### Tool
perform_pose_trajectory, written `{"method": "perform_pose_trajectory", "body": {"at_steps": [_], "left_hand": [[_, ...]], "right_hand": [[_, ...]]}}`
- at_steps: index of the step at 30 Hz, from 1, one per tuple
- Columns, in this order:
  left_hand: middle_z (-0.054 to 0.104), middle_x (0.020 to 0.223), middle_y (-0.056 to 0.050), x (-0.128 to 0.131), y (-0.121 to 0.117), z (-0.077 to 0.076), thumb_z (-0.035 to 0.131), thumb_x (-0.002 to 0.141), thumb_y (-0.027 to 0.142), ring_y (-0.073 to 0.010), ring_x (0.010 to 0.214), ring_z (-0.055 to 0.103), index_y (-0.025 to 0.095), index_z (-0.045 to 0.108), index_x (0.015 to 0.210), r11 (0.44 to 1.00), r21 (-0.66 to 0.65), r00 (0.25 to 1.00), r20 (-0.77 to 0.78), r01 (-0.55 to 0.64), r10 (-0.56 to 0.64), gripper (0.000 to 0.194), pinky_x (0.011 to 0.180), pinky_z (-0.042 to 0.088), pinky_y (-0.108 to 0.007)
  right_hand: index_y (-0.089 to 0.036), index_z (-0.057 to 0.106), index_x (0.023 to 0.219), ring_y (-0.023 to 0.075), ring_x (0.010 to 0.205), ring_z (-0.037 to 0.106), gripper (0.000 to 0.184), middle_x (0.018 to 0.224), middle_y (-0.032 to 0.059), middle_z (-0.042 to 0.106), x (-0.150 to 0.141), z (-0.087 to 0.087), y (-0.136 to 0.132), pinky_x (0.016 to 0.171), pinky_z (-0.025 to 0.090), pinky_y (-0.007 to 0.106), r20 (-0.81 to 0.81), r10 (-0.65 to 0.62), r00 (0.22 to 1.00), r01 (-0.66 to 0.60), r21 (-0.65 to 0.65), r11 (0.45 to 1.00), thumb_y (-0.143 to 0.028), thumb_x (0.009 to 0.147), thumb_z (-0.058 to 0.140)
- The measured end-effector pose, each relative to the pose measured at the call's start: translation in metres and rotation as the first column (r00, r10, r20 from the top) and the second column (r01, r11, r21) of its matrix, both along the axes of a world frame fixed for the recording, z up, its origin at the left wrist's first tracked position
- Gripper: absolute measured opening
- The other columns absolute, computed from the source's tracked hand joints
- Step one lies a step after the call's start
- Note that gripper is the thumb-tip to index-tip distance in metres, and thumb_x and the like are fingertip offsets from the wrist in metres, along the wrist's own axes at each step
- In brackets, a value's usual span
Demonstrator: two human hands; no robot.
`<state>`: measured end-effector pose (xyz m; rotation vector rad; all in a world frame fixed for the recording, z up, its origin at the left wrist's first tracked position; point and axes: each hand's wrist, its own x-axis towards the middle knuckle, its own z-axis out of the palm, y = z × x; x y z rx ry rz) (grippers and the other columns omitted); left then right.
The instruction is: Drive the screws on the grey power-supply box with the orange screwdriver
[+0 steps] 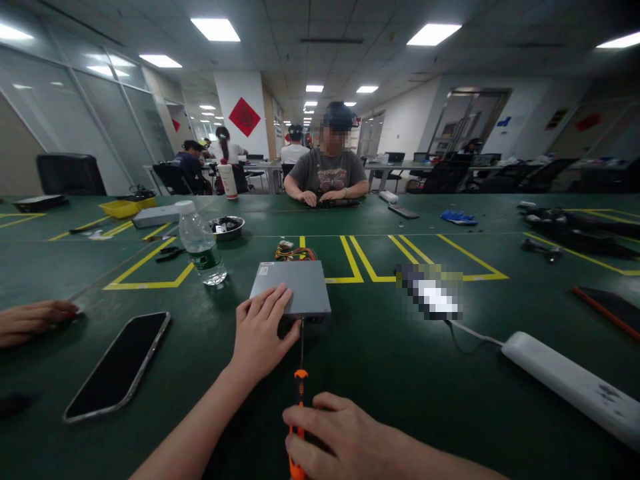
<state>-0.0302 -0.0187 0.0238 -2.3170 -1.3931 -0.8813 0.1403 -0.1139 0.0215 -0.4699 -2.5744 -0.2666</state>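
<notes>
Palm down, the left hand point(263, 330) lies spread on a grey box point(307, 287); the curled right hand point(345, 433) seemingly pinches a screwdriver point(301, 385).

Box point(306, 283) on table point(400, 373), bottle point(201, 243) left, power strip point(570, 383) right, cables point(293, 253) behind.

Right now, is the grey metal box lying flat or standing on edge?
Flat: the grey box shows its broad face upward, the left hand resting on it.

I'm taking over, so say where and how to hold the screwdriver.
Probably take the screwdriver by its orange-and-black handle, from the near side: it is thicker and points toward the wearer, where the right hand holds it, while the thin shaft runs up to the grey box.
</notes>
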Motion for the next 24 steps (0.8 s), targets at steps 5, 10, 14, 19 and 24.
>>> {"method": "perform_pose_trajectory", "body": {"at_steps": [5, 10, 14, 19, 24], "left_hand": [[0.053, 0.13, -0.006, -0.001, 0.0, 0.0, 0.051, 0.081, 0.036, -0.0261, 0.118, 0.047, 0.024, 0.049, 0.123, 1.0, -0.002, 1.0, -0.008, -0.007, 0.007, 0.043, 0.09, 0.032, -0.043], [0.052, 0.131, -0.005, -0.001, -0.001, 0.001, 0.05, 0.082, 0.037, -0.0255, 0.119, 0.046, 0.024, 0.048, 0.123, 1.0, -0.017, 1.0, -0.014, -0.011, 0.011, 0.043, 0.091, 0.031, -0.043], [0.052, 0.131, -0.005, 0.0, -0.001, 0.0, 0.051, 0.082, 0.037, -0.0259, 0.119, 0.046, 0.024, 0.048, 0.123, 1.0, -0.019, 1.0, -0.014, -0.008, 0.008, 0.043, 0.091, 0.031, -0.043], [0.053, 0.13, -0.006, 0.0, -0.002, 0.001, 0.051, 0.082, 0.037, -0.0257, 0.118, 0.046, 0.024, 0.048, 0.123, 1.0, -0.015, 1.0, -0.015, -0.009, 0.009, 0.043, 0.09, 0.031, -0.043], [0.053, 0.13, -0.006, 0.0, -0.001, 0.001, 0.051, 0.082, 0.037, -0.0262, 0.117, 0.047, 0.024, 0.048, 0.123, 1.0, -0.006, 1.0, -0.016, -0.01, 0.01, 0.044, 0.09, 0.032, -0.043]], "right_hand": [[-0.016, 0.057, 0.102, 0.0125, 0.086, 0.059, 0.021, 0.099, 0.0069, 0.065, 0.002, 0.001, -0.001, 0.066, 0.044, 0.025, -0.102, 0.0, 0.995, 0.009, 0.086, 0.996, -0.028, 0.096, 0.042], [-0.016, 0.056, 0.067, 0.0115, 0.076, 0.06, 0.034, 0.089, 0.0058, 0.067, 0.002, -0.003, -0.002, 0.059, 0.043, 0.024, -0.143, -0.064, 0.988, 0.076, 0.082, 0.994, -0.041, 0.09, 0.052], [-0.014, 0.058, 0.089, 0.0119, 0.082, 0.061, 0.034, 0.093, 0.0065, 0.066, 0.003, 0.0, -0.002, 0.064, 0.045, 0.023, -0.112, -0.066, 0.992, 0.068, 0.015, 0.998, -0.045, 0.093, 0.046], [-0.013, 0.057, 0.096, 0.0125, 0.086, 0.061, 0.028, 0.091, 0.0082, 0.067, 0.004, 0.01, -0.003, 0.066, 0.044, 0.024, -0.206, -0.024, 0.978, 0.047, 0.111, 0.993, -0.032, 0.098, 0.037], [-0.014, 0.056, 0.075, 0.0117, 0.078, 0.062, 0.042, 0.08, 0.0063, 0.068, 0.005, 0.006, -0.002, 0.067, 0.044, 0.024, -0.232, -0.08, 0.97, 0.083, 0.007, 0.996, -0.045, 0.097, 0.036]]}}
